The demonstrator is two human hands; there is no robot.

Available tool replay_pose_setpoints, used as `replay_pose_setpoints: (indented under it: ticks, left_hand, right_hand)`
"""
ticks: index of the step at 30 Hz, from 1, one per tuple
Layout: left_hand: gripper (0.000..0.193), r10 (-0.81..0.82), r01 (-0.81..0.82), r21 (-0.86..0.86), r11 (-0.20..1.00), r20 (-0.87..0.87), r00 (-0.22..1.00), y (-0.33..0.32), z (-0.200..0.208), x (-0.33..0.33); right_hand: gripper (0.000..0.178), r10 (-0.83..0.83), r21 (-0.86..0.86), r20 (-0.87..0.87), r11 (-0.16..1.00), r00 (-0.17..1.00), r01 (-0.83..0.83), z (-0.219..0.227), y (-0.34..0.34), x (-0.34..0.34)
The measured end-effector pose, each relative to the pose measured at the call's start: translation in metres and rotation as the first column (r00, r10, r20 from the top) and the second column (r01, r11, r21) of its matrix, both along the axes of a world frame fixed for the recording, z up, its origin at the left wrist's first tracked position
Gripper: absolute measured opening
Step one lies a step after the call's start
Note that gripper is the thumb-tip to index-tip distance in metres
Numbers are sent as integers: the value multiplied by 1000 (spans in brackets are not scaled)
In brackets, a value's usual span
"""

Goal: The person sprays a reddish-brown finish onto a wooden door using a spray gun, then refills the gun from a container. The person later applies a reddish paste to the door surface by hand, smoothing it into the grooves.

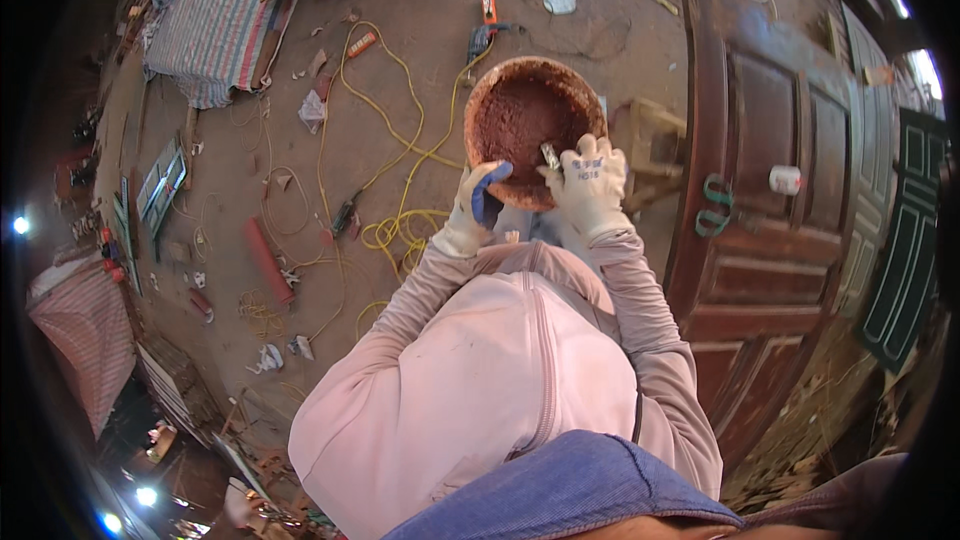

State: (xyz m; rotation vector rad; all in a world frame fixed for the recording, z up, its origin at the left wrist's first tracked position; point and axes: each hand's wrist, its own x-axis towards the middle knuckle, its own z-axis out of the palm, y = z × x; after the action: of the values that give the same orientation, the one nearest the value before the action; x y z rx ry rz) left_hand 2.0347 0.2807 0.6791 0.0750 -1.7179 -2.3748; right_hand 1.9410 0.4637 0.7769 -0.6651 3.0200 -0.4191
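Note:
A round bucket or basin (530, 63) with a reddish-brown crusted rim is in front of my body. Thick reddish-brown paste (520, 120) coats its inside. My left hand (478, 208), in a white glove with a blue palm, grips the near-left part of the rim, thumb over the edge. At the near-right side, my right hand (592, 185), gloved in white, is closed around a small tool. Only the tool's pale, shiny end (549, 154) shows, pointing into the basin; its kind cannot be made out. A small wooden stool (655, 140) is right of the basin.
On the right lies a dark red panelled door (770, 275) bearing a white round container (785, 180) and green loops (713, 206). Yellow cables (408, 175), an orange power strip (361, 44), a corded power tool (482, 38) and a red cylinder (270, 260) lie on the floor. A striped sheet (205, 45) is far left.

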Motion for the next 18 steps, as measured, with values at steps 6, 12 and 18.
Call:
replay_pose_setpoints:
  ticks: [6,12,18]
  left_hand:
    - [26,26,-17,-111,994,85,996,-36,-15,-133]
    - [27,-38,-3,-505,863,-72,997,-91,-31,-284]
    - [30,-91,6,-585,811,-117,989,-132,10,-431]
  right_hand:
    - [38,71,255,292,955,954,-150,-23,-45,-155]
    - [39,43,382,399,900,916,-209,-21,-96,-315]
    - [31,17,338,345,931,939,-141,4,-120,-452]
